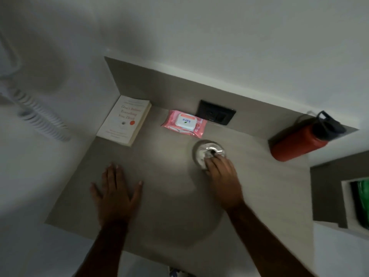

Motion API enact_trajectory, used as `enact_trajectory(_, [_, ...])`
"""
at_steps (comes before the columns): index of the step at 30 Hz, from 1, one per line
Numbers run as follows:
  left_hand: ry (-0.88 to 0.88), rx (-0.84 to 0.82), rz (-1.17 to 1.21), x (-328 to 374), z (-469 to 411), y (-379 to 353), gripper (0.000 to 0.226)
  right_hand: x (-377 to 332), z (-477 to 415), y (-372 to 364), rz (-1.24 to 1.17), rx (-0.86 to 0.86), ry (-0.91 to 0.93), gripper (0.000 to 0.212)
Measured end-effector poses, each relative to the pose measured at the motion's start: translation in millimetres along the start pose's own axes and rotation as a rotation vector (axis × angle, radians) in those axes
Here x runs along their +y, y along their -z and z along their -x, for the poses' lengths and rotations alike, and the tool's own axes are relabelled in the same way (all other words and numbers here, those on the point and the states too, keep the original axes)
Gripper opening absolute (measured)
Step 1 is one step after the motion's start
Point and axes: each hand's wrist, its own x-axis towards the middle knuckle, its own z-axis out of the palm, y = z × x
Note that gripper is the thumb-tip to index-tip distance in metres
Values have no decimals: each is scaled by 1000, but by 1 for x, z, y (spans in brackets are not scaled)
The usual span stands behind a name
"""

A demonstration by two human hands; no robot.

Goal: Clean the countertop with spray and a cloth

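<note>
The grey countertop (169, 220) fills the middle of the head view. My left hand (116, 194) lies flat on it at the front left, fingers spread, holding nothing. My right hand (221, 176) reaches further back and presses its fingertips on a crumpled white cloth (206, 151), which is blurred and looks shiny. The fingers cover the cloth's near edge. No spray bottle is in view.
A white book (124, 120) lies in the back left corner. A pink pack of wipes (184, 122) sits by a black wall socket (215, 112). A red bottle with a black lid (299, 142) stands at the back right. A white coiled cord (40, 118) hangs at the left.
</note>
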Motion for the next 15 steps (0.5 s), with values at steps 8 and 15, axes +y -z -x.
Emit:
enact_trajectory(8, [-10,3,-13,1,1,-1,91,70,-27,4,26,-31,-324,45])
enact_trajectory(15, [-6,5,-24,0,-1,-7,90,64,-27,13,-31,48,-323,50])
